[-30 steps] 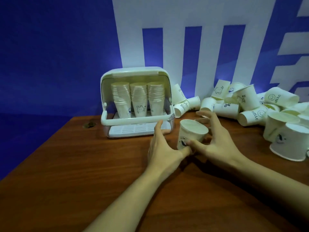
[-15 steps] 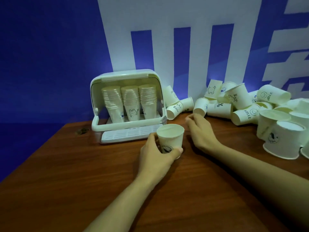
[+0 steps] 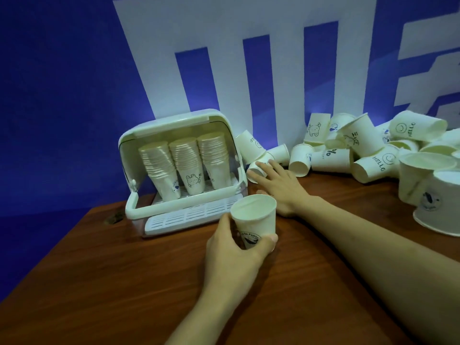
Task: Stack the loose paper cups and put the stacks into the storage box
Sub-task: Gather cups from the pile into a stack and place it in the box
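My left hand [image 3: 234,247] grips an upright white paper cup [image 3: 254,217] just in front of the storage box. The white storage box [image 3: 139,207] stands open at the back left, with three stacks of cups [image 3: 189,165] inside. My right hand [image 3: 278,185] stretches forward with fingers extended and touches a fallen cup [image 3: 256,168] beside the box's right wall. A heap of loose cups [image 3: 348,150] lies along the wall to the right.
A slotted white tray [image 3: 184,217] juts out under the box's front. Large overturned cups [image 3: 438,202] crowd the right edge. The brown wooden table [image 3: 124,282] ends at the left, with a dark hole [image 3: 114,217] near the box.
My right hand let go of the cup and reached forward to a fallen cup by the box. The left hand kept the cup, holding it upright.
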`<state>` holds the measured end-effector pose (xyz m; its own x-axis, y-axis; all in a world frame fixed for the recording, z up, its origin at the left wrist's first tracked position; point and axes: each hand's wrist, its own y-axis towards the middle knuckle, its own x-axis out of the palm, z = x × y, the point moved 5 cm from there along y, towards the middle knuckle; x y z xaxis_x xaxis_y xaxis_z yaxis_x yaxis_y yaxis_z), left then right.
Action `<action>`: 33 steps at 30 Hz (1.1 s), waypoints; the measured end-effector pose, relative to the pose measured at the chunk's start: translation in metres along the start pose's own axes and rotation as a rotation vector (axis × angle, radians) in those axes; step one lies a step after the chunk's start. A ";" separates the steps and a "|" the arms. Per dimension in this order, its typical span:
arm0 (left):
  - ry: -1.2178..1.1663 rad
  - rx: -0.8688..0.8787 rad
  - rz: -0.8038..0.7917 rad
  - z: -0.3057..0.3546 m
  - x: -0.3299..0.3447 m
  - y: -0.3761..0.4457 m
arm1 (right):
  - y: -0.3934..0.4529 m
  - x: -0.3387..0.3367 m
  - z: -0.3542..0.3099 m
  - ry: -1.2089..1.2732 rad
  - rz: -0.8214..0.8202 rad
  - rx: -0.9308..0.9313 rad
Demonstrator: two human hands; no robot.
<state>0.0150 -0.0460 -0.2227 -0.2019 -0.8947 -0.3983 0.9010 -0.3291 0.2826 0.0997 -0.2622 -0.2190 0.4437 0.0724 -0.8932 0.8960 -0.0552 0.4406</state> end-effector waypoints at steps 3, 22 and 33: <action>-0.003 -0.011 -0.017 0.002 0.000 -0.001 | -0.004 -0.015 0.010 0.015 0.284 0.150; -0.008 0.038 0.000 0.000 0.001 0.001 | -0.009 -0.021 0.021 0.072 0.269 0.400; 0.004 0.052 0.008 -0.002 -0.003 0.000 | -0.035 -0.024 0.032 0.184 0.214 0.628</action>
<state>0.0161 -0.0433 -0.2230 -0.1931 -0.8964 -0.3989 0.8816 -0.3370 0.3305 0.0572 -0.2937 -0.2155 0.6555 0.1601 -0.7381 0.6328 -0.6500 0.4209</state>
